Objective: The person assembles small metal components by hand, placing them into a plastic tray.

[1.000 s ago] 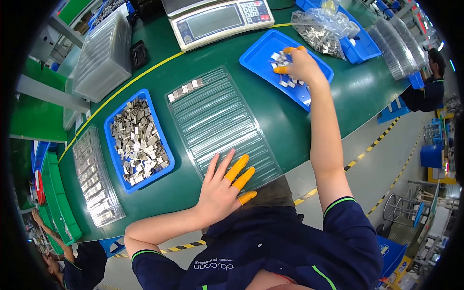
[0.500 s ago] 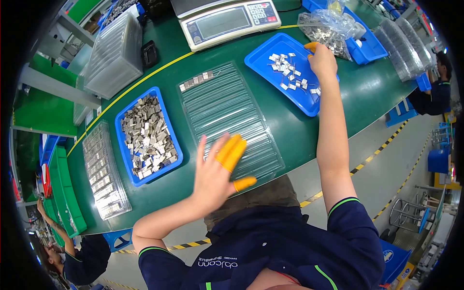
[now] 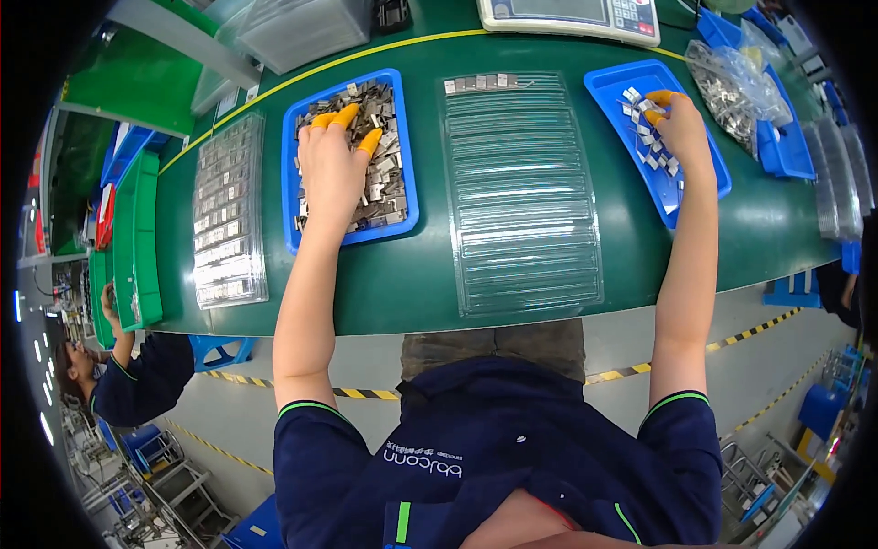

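Observation:
My left hand, with yellow finger cots on some fingers, reaches over a blue tray heaped with small flat metal pieces. Its fingers are apart and the tips touch the heap; nothing shows held. On the right, my right hand reaches into a second blue tray among small white pieces with thin leads. Thumb and forefinger, also in yellow cots, are bent with a gap between the tips. Between the trays lies a clear ribbed plastic tray, with a short row of metal pieces in its far slot.
A filled clear tray lies at the left, beside green bins. A scale stands at the back. Bagged parts and stacked clear trays are at the far right. A co-worker sits at the left.
My left hand has moved from above the clear ribbed tray to the left tray's metal pieces. My right hand has gone from its tray's far edge in among the white pieces. The view has shifted.

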`<state>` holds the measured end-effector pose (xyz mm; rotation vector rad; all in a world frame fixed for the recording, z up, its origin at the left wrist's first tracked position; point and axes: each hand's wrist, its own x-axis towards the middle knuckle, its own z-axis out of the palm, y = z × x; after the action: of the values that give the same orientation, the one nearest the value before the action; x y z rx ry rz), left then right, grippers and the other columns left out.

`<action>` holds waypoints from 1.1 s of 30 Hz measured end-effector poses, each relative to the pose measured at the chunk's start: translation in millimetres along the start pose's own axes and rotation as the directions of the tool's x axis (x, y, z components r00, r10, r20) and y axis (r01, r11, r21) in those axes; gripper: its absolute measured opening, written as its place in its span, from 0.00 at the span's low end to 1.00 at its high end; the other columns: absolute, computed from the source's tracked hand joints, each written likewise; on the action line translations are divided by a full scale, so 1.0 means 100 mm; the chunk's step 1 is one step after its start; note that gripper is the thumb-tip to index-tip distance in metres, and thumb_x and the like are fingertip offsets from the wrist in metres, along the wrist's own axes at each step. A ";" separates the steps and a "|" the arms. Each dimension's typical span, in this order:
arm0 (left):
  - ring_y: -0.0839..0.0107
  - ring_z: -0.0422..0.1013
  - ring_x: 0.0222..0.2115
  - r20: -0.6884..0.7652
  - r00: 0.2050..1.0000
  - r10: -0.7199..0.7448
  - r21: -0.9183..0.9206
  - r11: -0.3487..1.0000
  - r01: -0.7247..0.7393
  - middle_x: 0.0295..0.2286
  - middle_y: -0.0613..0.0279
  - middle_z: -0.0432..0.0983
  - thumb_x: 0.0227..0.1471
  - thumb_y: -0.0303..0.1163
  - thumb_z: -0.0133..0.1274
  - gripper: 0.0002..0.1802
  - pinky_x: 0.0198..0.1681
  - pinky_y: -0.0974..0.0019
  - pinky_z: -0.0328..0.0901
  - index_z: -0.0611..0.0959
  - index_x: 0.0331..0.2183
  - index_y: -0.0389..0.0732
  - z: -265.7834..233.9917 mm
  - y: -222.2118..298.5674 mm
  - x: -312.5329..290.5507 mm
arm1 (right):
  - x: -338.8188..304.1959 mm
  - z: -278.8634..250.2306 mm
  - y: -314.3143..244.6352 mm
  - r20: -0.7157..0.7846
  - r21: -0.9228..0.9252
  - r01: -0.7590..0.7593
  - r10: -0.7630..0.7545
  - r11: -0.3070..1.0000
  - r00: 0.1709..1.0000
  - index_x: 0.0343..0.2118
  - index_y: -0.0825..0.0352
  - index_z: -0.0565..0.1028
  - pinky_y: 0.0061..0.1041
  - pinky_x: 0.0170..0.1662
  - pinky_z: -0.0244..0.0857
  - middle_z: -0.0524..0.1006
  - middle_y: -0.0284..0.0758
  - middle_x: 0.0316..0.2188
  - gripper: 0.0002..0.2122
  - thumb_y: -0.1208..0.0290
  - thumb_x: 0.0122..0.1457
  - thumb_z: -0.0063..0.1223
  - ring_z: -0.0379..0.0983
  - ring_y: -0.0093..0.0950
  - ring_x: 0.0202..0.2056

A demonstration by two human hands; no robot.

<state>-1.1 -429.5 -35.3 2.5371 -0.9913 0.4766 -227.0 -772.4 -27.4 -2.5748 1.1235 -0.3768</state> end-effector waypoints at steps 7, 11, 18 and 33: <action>0.59 0.68 0.32 -0.066 0.998 0.024 -0.013 1.000 -0.025 0.27 0.53 0.74 0.39 0.28 0.58 0.12 0.36 0.61 0.63 0.82 0.31 0.36 -0.04 0.01 0.00 | -0.04 -0.04 -0.01 -0.122 0.023 -0.151 0.153 0.988 0.981 0.35 0.63 0.79 0.28 0.37 0.67 0.78 0.40 0.31 0.10 0.73 0.48 0.55 0.75 0.33 0.32; 0.59 0.71 0.29 -0.066 0.995 -0.075 -0.089 0.994 0.069 0.27 0.52 0.75 0.40 0.32 0.59 0.11 0.34 0.61 0.65 0.83 0.28 0.35 -0.10 0.05 0.00 | -0.03 -0.05 -0.01 -0.247 -0.022 -0.228 0.216 0.973 0.945 0.34 0.61 0.79 0.32 0.38 0.67 0.78 0.40 0.30 0.10 0.69 0.49 0.53 0.75 0.37 0.34; 0.63 0.73 0.23 0.042 0.995 -0.089 -0.110 0.990 0.094 0.23 0.53 0.76 0.38 0.27 0.60 0.09 0.29 0.64 0.67 0.82 0.26 0.33 -0.12 -0.06 0.03 | 0.05 -0.04 0.03 -0.368 0.000 -0.196 0.182 0.981 0.912 0.34 0.63 0.79 0.33 0.36 0.68 0.78 0.39 0.29 0.10 0.66 0.49 0.55 0.76 0.37 0.32; 0.69 0.75 0.25 -0.040 0.987 -0.153 -0.388 0.913 0.126 0.26 0.55 0.78 0.40 0.28 0.61 0.10 0.30 0.69 0.68 0.83 0.30 0.36 -0.16 -0.06 0.10 | -0.31 -0.11 -0.86 -0.346 0.816 0.323 -0.043 0.478 0.937 0.47 0.72 0.64 0.18 0.28 0.70 0.76 0.44 0.33 0.16 0.81 0.54 0.47 0.76 0.27 0.31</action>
<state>8.0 -423.8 -18.2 2.2015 -0.7817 0.2916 -194.4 -695.3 11.7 -1.7081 0.4607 -1.0831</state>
